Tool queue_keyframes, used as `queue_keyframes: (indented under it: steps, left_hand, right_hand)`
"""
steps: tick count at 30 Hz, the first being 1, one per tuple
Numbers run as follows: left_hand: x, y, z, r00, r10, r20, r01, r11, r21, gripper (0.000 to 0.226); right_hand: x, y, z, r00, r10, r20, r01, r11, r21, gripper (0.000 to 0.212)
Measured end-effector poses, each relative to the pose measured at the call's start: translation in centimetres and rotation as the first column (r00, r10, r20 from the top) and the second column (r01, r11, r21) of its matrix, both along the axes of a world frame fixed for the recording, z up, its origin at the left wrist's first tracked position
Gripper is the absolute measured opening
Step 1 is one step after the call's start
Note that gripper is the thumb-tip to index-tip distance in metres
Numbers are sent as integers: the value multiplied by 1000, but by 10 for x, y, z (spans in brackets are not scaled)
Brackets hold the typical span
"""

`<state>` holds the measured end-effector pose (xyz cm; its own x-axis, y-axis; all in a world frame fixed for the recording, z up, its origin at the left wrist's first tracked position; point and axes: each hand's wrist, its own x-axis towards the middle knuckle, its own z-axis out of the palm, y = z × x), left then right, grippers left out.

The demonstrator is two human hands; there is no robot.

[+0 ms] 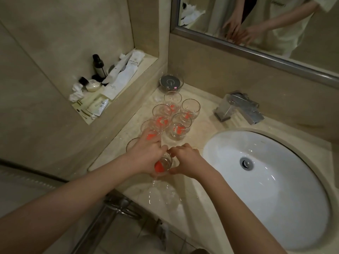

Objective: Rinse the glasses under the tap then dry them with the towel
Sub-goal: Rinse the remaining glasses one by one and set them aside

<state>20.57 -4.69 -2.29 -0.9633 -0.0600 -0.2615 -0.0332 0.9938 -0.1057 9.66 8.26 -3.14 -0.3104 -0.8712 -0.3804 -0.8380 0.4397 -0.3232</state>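
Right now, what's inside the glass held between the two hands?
The held glass shows an orange-red patch low on its left side; whether it is a label or something inside, I cannot tell. The left hand and right hand cover its sides and rim.

- Glasses with orange marks on the worktop — seven that can be told: five standing in a cluster far left of the basin, one half hidden behind the left hand, and one held between both hands.
- Clear glass-like shapes at the near worktop edge — too faint to count.
- Hands — two: left hand, right hand.
- Basin — one.
- Tap — one.
- Glass bowl with a dark disc — one, far corner.
- Dark bottle on the shelf — one.
- White tubes on the shelf — at least two.
- Mirror — one.
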Motion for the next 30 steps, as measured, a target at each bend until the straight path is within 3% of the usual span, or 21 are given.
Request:
queue_keyframes:
  steps: [8,13,15,18,22,24,27,30]
  left_hand:
    - [-36,19,15,999,29,34,-33,992,121,76]
    - [-80,37,5,994,112,12,-107,902,419,79]
    - [-96,44,-1,985,162,58,-165,790,590,77]
    - [-119,55,-9,951,281,128,-265,531,805,81]
    - [-147,69,-22,898,378,225,-335,256,907,80]
    - [-161,77,-28,877,404,259,-339,140,930,82]
    - [-182,89,-38,842,442,309,-338,-13,941,86]
    - [-201,100,-46,824,460,332,-333,-83,939,97]
  right_hand:
    - [-25,28,6,992,-108,71,115,989,-94,58]
    - [-57,68,11,937,-273,219,316,928,-199,53]
    - [-71,84,10,915,-320,245,376,897,-232,55]
    - [-91,105,8,873,-394,287,469,839,-275,56]
    - [-116,128,3,764,-473,438,618,731,-288,43]
    - [-128,137,2,665,-504,551,723,620,-305,33]
    - [-154,147,2,523,-504,687,850,366,-379,15]
    - [-187,145,4,423,-485,765,902,150,-404,11]
